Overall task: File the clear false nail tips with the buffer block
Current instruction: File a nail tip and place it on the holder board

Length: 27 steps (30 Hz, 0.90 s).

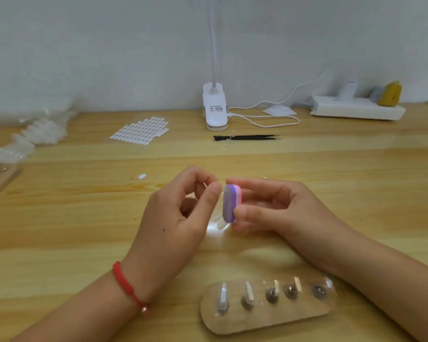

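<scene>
A pale wall backs the wooden surface (pixel 84 218), which lies bare and wide around my hands. My right hand (pixel 277 213) has a clenched grip on the buffer block (pixel 229 203), thumb below and fingers along its top, its purple face turned toward my left. My left hand (pixel 178 218) pinches thumb and forefinger right against that face; whether a clear tip sits in that grip I cannot tell. A few clear nail tips (pixel 220 224) lie on the surface just under the block. Close to the near edge rests the holder board (pixel 265 317) with its row of pegs. Farther back lie the sheet of tips (pixel 140 130), black tweezers (pixel 247 137) and the clip lamp (pixel 215 107).
</scene>
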Each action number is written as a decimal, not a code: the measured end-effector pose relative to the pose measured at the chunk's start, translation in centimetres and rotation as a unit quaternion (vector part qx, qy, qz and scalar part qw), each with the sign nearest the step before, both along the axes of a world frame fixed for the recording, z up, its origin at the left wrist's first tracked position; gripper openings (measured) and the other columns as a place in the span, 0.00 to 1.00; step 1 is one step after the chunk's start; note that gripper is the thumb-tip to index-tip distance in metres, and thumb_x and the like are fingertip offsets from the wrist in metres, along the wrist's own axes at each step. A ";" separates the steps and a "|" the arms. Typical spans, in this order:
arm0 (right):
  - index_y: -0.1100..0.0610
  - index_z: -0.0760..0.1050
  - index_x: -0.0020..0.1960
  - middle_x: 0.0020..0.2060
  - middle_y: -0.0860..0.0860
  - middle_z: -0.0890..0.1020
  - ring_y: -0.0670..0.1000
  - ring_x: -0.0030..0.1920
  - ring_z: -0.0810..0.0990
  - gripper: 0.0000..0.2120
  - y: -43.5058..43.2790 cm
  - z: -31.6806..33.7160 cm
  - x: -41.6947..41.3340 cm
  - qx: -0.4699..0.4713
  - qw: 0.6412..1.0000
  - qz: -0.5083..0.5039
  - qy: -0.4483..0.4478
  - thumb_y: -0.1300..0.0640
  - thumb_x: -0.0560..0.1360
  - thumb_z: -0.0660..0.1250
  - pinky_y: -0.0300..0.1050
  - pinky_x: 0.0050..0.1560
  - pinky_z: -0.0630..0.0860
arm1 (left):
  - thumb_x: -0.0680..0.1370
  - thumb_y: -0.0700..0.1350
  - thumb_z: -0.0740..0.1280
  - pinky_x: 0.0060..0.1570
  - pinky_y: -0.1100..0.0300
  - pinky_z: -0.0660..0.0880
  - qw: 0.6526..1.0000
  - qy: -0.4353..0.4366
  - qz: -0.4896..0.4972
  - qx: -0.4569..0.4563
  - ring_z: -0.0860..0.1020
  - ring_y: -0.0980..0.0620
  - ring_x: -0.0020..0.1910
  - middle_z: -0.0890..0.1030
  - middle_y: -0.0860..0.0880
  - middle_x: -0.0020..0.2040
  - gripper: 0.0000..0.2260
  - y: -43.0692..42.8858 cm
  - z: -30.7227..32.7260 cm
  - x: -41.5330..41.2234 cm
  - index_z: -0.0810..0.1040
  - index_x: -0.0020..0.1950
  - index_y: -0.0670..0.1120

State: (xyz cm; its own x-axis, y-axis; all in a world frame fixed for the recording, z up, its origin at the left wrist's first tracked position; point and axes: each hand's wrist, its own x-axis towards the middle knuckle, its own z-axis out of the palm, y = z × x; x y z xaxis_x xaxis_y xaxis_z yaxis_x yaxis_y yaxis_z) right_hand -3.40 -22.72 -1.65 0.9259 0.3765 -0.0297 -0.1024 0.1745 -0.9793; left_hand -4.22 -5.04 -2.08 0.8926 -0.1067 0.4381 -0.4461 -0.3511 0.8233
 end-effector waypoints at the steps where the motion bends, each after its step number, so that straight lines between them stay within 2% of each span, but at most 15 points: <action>1: 0.53 0.84 0.55 0.47 0.56 0.86 0.52 0.45 0.86 0.19 -0.1 0.0 0.1 0.015 1.000 -0.017 0.008 0.61 0.63 0.74 0.40 0.43 0.81 | 0.75 0.48 0.64 0.25 0.69 0.58 1.000 0.010 -0.014 0.003 0.62 0.58 0.22 0.69 0.55 0.31 0.05 0.0 0.0 -0.1 0.74 0.39 0.50; 4: 0.55 0.84 0.54 0.46 0.55 0.86 0.51 0.45 0.85 0.18 -0.2 0.1 0.2 0.053 0.998 -0.034 0.019 0.62 0.64 0.73 0.39 0.44 0.81 | 0.75 0.48 0.65 0.26 0.69 0.59 0.999 0.022 -0.048 0.006 0.64 0.50 0.23 0.71 0.55 0.32 0.05 -0.2 0.1 -0.2 0.76 0.39 0.50; 8: 0.53 0.84 0.55 0.46 0.54 0.86 0.52 0.46 0.86 0.19 0.1 0.2 0.0 0.005 1.000 -0.008 0.002 0.62 0.65 0.74 0.40 0.43 0.81 | 0.74 0.48 0.66 0.24 0.71 0.57 0.999 0.024 -0.039 -0.025 0.61 0.59 0.22 0.69 0.56 0.30 0.06 0.0 0.3 -0.3 0.75 0.38 0.51; 11: 0.54 0.84 0.52 0.44 0.53 0.86 0.50 0.44 0.86 0.18 -0.1 0.3 0.2 0.048 0.998 -0.039 0.023 0.62 0.62 0.73 0.39 0.42 0.81 | 0.74 0.48 0.66 0.24 0.72 0.57 0.999 0.025 -0.038 -0.027 0.61 0.59 0.22 0.68 0.55 0.30 0.06 0.0 0.4 -0.4 0.76 0.38 0.50; 15: 0.54 0.84 0.55 0.46 0.57 0.86 0.54 0.45 0.86 0.19 0.2 0.3 -0.3 -0.027 1.000 0.005 -0.010 0.63 0.64 0.74 0.39 0.43 0.81 | 0.75 0.49 0.66 0.23 0.69 0.56 0.998 0.036 -0.009 -0.046 0.60 0.59 0.21 0.68 0.57 0.31 0.07 0.2 0.4 -0.1 0.76 0.38 0.49; 24: 0.57 0.82 0.53 0.44 0.56 0.86 0.51 0.41 0.85 0.19 0.5 0.5 -0.4 -0.018 1.000 -0.002 -0.012 0.64 0.62 0.74 0.38 0.38 0.80 | 0.73 0.49 0.66 0.23 0.67 0.57 0.995 0.075 -0.017 -0.058 0.61 0.58 0.23 0.69 0.55 0.29 0.06 0.4 0.6 -0.3 0.76 0.36 0.50; 27: 0.58 0.83 0.51 0.44 0.57 0.86 0.51 0.41 0.85 0.18 0.6 0.4 -0.3 -0.010 1.000 -0.006 -0.011 0.64 0.61 0.75 0.39 0.38 0.80 | 0.70 0.54 0.68 0.23 0.69 0.57 0.992 0.096 -0.034 -0.069 0.61 0.59 0.23 0.70 0.55 0.28 0.09 0.5 0.7 -0.6 0.76 0.35 0.50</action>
State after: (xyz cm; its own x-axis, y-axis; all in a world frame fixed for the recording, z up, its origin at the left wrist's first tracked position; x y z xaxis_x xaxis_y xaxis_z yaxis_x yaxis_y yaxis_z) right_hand -3.72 -22.11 -1.28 0.9311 0.3643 -0.0168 -0.0786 0.1556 -0.9847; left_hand -4.87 -4.50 -1.35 0.9539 -0.1210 0.2745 -0.2945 -0.2039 0.9336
